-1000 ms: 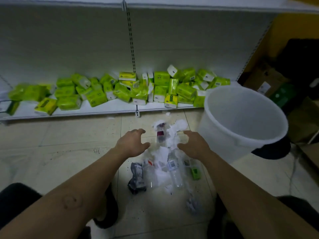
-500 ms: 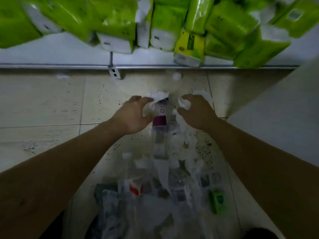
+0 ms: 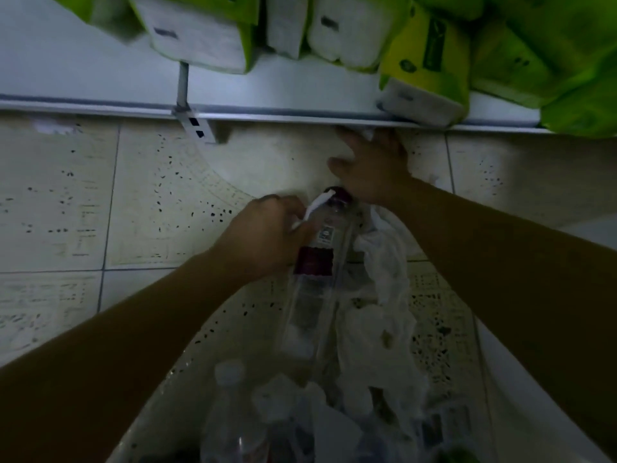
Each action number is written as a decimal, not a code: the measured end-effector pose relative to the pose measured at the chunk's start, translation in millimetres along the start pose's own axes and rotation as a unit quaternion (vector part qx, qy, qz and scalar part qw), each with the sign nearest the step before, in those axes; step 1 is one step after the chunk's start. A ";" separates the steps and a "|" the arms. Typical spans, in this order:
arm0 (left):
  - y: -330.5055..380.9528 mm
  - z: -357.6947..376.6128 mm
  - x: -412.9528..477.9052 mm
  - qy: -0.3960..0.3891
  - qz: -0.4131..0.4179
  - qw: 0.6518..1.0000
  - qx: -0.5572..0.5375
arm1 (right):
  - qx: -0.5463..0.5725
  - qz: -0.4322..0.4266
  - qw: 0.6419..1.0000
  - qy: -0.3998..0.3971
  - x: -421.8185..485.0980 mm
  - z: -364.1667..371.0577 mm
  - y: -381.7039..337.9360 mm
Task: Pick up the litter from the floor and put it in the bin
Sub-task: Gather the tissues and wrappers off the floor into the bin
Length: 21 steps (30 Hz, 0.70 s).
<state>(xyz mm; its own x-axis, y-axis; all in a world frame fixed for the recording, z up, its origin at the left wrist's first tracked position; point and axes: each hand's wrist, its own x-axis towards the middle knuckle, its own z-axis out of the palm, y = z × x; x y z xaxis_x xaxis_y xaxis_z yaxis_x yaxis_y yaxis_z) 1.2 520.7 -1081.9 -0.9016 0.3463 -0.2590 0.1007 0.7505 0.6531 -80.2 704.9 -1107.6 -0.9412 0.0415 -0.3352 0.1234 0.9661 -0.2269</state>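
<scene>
Litter lies in a pile on the tiled floor: a clear plastic bottle (image 3: 315, 262) with a maroon label and cap, crumpled white tissues (image 3: 384, 295) beside it, and another clear bottle (image 3: 230, 409) nearer me. My left hand (image 3: 267, 235) is against the maroon bottle's neck and pinches a strip of white tissue (image 3: 317, 205). My right hand (image 3: 370, 165) reaches beyond the bottle cap to the shelf's edge, its fingers curled round a white tissue scrap (image 3: 365, 133). The bin's white wall (image 3: 521, 389) shows at the lower right, partly behind my right forearm.
A low white shelf (image 3: 100, 78) runs across the top, loaded with green and white tissue packs (image 3: 430, 51) that overhang its edge. A price tag holder (image 3: 197, 127) sticks out from the shelf rail. Speckled floor tiles (image 3: 133, 202) stretch to the left.
The view has moved closer to the floor. My right hand has gone forward to the shelf edge. My left hand has shifted right onto the bottle's neck and pinched tissue.
</scene>
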 end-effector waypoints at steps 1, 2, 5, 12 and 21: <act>-2.2 -2.1 -0.5 0.004 -0.003 1.000 -0.004 | -0.015 -0.008 1.000 0.001 3.8 2.9 -2.9; -4.3 -3.9 -1.3 0.009 -0.005 1.000 -0.010 | -0.023 -0.015 1.000 -0.005 7.7 5.0 -5.2; -8.5 -6.5 -8.5 -0.006 -0.014 1.000 -0.003 | -0.051 -0.018 0.998 -0.024 14.0 6.8 -9.3; -15.9 -0.6 -34.0 -0.016 -0.010 1.000 0.004 | -0.055 -0.088 0.993 0.048 -42.0 17.7 -21.6; 1.2 9.3 -73.4 0.029 -0.012 0.999 0.012 | 0.009 -0.099 0.995 0.014 -148.0 23.0 -13.8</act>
<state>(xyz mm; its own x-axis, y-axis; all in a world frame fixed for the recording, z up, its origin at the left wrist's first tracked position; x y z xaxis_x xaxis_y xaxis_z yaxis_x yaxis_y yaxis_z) 71.4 501.5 -1068.7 -0.9263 0.2960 -0.2329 0.0884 0.7718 0.6296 64.5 679.6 -1075.9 -0.9558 -0.1426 -0.2572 -0.0605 0.9512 -0.3026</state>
